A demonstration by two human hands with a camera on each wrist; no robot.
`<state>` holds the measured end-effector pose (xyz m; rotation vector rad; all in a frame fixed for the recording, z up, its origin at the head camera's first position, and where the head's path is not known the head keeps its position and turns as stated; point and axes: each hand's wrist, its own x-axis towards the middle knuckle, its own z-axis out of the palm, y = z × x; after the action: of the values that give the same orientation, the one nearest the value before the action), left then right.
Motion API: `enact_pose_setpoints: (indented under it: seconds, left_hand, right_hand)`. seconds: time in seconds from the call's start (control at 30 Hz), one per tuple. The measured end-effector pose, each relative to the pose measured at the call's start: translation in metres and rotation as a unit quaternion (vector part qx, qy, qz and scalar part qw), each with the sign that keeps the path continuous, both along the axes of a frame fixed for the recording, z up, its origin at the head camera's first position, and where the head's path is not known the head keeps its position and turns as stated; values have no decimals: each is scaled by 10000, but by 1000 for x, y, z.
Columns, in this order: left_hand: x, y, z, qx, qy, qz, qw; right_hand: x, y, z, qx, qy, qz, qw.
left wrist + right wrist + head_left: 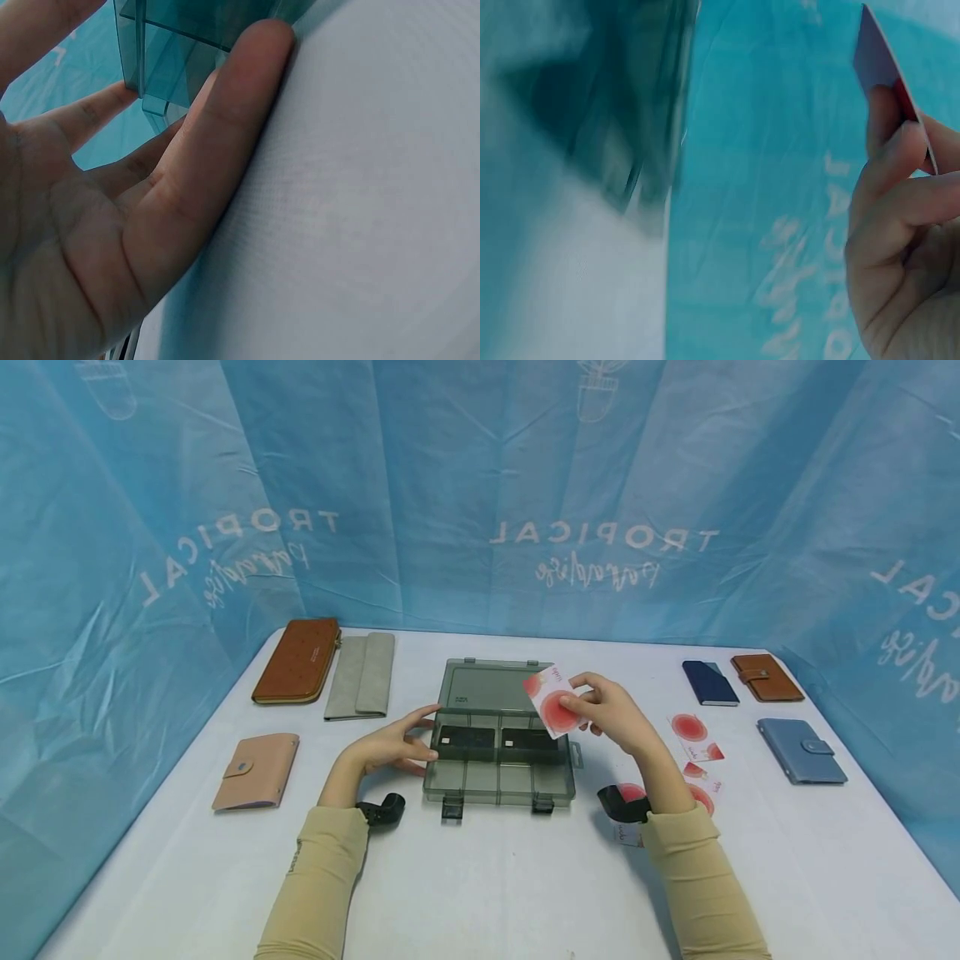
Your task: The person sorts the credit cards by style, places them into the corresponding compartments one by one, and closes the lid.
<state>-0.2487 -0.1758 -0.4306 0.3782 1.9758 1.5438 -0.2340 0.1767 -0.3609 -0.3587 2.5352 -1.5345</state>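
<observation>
A translucent grey-green compartment box (461, 781) lies with its lid (480, 685) laid back. Two black cards (468, 747) with small chip squares sit side by side in its compartments. My left hand (390, 745) rests against the box's left side, fingers spread and fairly straight; the left wrist view shows fingertips touching the clear wall. Above the box's right back corner, my right hand (611, 717) pinches a white card with a red circle (553, 702) between thumb and fingers. That card appears edge-on in the right wrist view, clear of the box.
Several similar red-circle cards (690, 727) lie at the right, some partly hidden by my right forearm. Navy (709, 683), brown (767, 677) and blue (802, 752) card holders line the right side. Brown (297, 660), grey (362, 677) and pink-tan (257, 771) wallets stand left.
</observation>
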Motion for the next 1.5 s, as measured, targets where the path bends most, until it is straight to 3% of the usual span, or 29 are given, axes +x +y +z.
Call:
enact_pose_setpoints:
  seconds: [0.27, 0.47, 0.67, 0.8, 0.9, 1.2, 1.3, 1.5]
  left_hand:
    - [0, 2, 0, 220, -115, -4, 9997]
    - [1, 2, -1, 245, -158, 36, 9996]
    - [0, 3, 0, 78, -130, 84, 9998]
    - [0, 3, 0, -89, -59, 152, 9998]
    - [-1, 2, 0, -185, -21, 200, 9996]
    - [-2, 3, 1, -156, -63, 221, 9996]
    - [-2, 2, 0, -148, -61, 208, 9997]
    - [-1, 2, -1, -106, -73, 181, 9998]
  right_hand:
    - [23, -52, 2, 1030, 309, 768, 9912]
    - [34, -85, -17, 2093, 1119, 678, 9691]
    - [40, -103, -34, 2404, 1499, 978, 9540]
    - [42, -109, -38, 2707, 1703, 1317, 9383]
    - [43, -112, -41, 2965, 1741, 1458, 9276]
    - [45, -115, -42, 3393, 1382, 1484, 9186]
    - [47, -115, -40, 3605, 1566, 1559, 9062]
    - [48, -115, -44, 4175, 2339, 1672, 8620]
